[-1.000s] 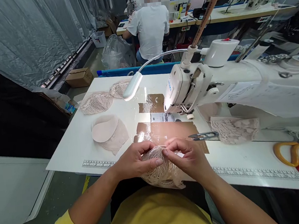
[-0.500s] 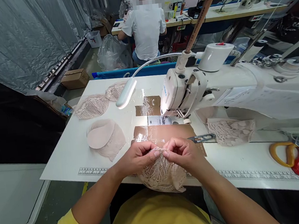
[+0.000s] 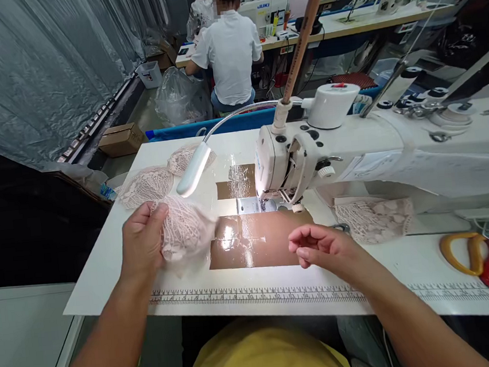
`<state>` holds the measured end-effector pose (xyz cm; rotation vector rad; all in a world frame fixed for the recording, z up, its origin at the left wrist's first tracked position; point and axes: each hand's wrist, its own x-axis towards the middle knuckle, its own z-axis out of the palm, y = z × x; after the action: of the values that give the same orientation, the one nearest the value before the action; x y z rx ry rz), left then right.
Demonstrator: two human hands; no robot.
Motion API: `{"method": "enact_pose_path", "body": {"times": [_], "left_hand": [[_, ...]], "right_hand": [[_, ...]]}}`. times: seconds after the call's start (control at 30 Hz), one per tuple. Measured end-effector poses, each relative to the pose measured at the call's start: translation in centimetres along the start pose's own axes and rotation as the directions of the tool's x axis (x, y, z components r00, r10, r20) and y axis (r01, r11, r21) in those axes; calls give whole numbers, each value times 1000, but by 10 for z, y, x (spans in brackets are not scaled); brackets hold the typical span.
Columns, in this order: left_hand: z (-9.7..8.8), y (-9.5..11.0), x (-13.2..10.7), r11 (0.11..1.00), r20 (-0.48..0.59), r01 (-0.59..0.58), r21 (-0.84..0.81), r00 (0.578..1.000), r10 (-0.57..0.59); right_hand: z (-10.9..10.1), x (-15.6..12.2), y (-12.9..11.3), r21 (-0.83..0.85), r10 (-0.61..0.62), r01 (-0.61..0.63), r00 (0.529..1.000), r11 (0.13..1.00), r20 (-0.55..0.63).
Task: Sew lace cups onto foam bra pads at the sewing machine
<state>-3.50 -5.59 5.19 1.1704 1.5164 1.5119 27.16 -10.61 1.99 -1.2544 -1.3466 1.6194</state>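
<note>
Pale lace [image 3: 183, 227] in the left hand [image 3: 143, 242], thumb-to-finger pinch; right hand [image 3: 329, 251] loosely half-open.

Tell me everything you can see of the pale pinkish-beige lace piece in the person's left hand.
The pale pinkish-beige lace piece looks like soft, openwork fabric with a fine net-like pattern and a rounded, bulging shape. The bare left hand pinches its upper-left edge between thumb and fingers, over the glossy white tabletop. Its lower and right edges are blurred, so whether it touches the tabletop is unclear.
</note>
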Motion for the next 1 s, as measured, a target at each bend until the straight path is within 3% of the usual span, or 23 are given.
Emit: {"method": "enact_pose_path", "body": {"times": [0.03, 0.07, 0.1, 0.13, 0.17, 0.23, 0.27, 0.37, 0.5, 0.57, 0.67, 0.73, 0.83, 1.0], "left_hand": [[5, 1, 2, 974, 50, -139, 176, 990, 132], [15, -1, 2, 895, 161, -284, 345, 957, 241], [28, -5, -1, 767, 295, -422, 484, 904, 311], [46, -11, -6, 617, 460, -560, 552, 822, 334], [64, -19, -13, 461, 603, -662, 591, 742, 293], [100, -34, -27, 200, 776, -777, 597, 622, 99], [115, -40, -35, 180, 805, -801, 571, 589, 67], [137, -48, -56, 156, 827, -820, 551, 561, 28], [130, -38, -67, 143, 861, -850, 508, 508, -36], [120, -31, -62, 214, 875, -854, 475, 483, -12], [107, -28, -46, 435, 895, -817, 378, 442, 54], [103, -34, -34, 523, 893, -793, 314, 434, 122], [104, -49, -23, 471, 868, -846, 249, 411, 279], [112, -64, -10, 324, 879, -929, 180, 300, 371]], "right_hand": [[-2, -1, -3, -62, -7, 6, 1000, 998, -12], [-4, -1, -7, -127, -16, 13, 1000, 992, -20], [-5, 0, -11, -200, -26, 21, 999, 980, -25], [-5, 3, -15, -283, -36, 27, 999, 959, -27], [-5, 7, -19, -376, -43, 30, 999, 926, -28], [-4, 18, -22, -566, -60, 37, 998, 824, -23], [-4, 23, -21, -641, -75, 44, 997, 766, -22], [-1, 38, -10, -759, -161, 95, 987, 644, -12], [7, 46, 13, -845, -265, 200, 962, 496, 72], [11, 47, 20, -896, -270, 199, 958, 397, 93], [15, 46, 23, -956, -248, 167, 963, 243, 106], [17, 47, 22, -977, -228, 137, 969, 163, 98], [20, 50, 18, -992, -203, 79, 977, 95, 59], [23, 56, 15, -998, -197, 11, 980, 54, 0]]}}
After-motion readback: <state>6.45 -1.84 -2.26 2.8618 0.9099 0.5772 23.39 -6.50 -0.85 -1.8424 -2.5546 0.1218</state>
